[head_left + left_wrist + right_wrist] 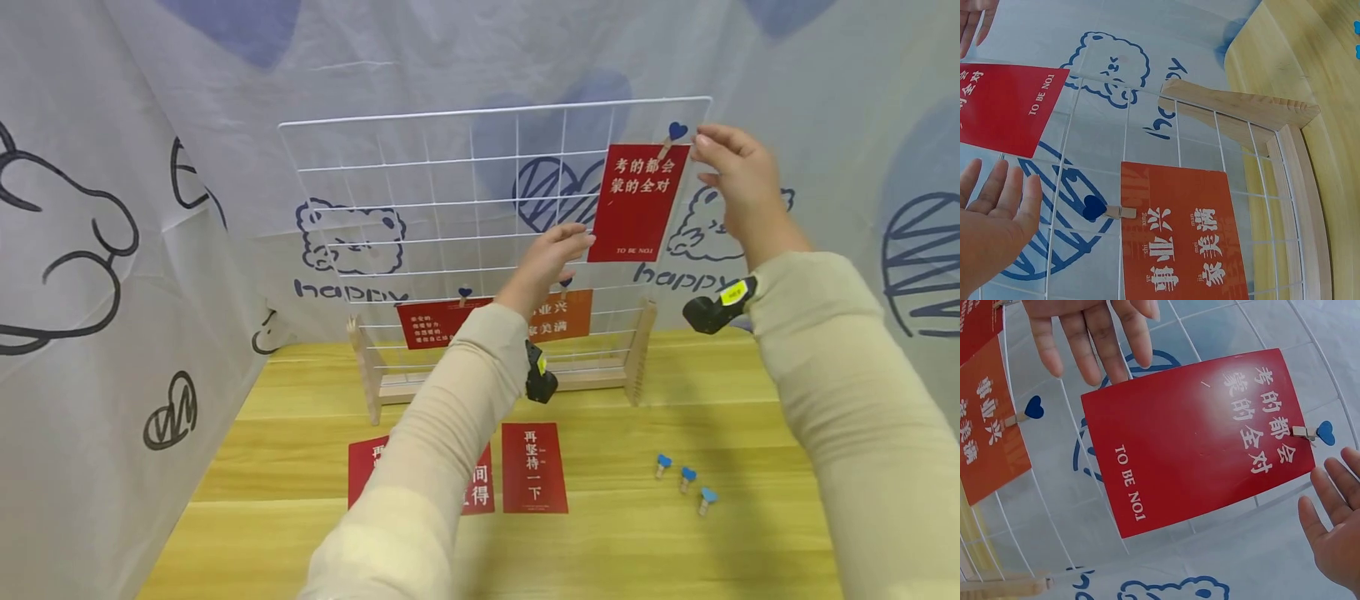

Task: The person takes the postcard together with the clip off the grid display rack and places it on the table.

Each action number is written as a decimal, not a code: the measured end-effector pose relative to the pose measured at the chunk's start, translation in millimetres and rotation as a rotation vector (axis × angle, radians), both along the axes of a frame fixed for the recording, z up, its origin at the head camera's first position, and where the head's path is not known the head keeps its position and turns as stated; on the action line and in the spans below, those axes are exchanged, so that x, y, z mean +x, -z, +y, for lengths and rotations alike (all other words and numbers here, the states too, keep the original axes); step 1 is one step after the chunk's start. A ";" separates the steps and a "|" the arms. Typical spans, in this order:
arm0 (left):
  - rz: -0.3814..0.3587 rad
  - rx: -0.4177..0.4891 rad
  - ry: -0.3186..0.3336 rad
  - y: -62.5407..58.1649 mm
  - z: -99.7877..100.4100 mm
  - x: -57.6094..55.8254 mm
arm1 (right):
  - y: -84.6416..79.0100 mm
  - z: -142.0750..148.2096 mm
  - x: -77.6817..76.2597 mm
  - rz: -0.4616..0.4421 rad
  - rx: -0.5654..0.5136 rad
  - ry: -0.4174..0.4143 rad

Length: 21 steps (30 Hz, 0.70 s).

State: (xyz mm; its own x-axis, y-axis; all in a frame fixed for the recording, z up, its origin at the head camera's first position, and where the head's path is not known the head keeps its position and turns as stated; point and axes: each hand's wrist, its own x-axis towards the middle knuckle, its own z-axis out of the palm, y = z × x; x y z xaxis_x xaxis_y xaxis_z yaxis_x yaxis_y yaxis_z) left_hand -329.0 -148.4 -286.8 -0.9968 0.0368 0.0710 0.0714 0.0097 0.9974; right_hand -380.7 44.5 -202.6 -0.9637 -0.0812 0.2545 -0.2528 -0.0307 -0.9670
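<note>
A red card point(633, 204) with white characters hangs near the upper right of the white wire grid point(495, 111). At its top, a wooden clip with a dark blue heart point(1325, 433) holds it to the wires. My right hand point(742, 171) is just beside that clip and the card's upper right corner, fingers apart and nothing held. My left hand point(546, 262) is near the card's lower left edge with its fingers extended and empty; whether a fingertip touches the card I cannot tell. Lower down, another heart clip point(1094, 208) holds an orange card point(1179, 244).
Another red card point(420, 321) is clipped low on the grid, partly behind my left arm. Wooden feet point(639, 354) support the grid. On the table lie a red card point(535, 475), more red cards partly hidden by my sleeve, and three blue heart clips point(687, 477) at the right.
</note>
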 end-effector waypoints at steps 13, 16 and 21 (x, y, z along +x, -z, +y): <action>0.004 0.035 -0.021 4.3 5.2 -8.0 | -10.3 -2.5 -5.5 0.022 0.241 0.065; 0.010 0.037 -0.019 6.6 6.2 -8.1 | -12.0 -1.6 -8.0 0.036 0.275 0.064; 0.015 0.057 -0.009 9.4 8.5 -9.8 | -16.4 -1.3 -9.7 0.085 0.421 0.068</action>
State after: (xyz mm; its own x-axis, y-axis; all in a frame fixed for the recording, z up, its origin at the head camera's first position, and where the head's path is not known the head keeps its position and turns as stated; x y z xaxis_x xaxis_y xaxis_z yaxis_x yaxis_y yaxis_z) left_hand -338.8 -139.9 -296.2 -0.9958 0.0236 0.0880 0.0869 -0.0464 0.9951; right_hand -390.4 43.2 -186.2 -0.9473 -0.1318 0.2919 -0.3203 0.3816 -0.8671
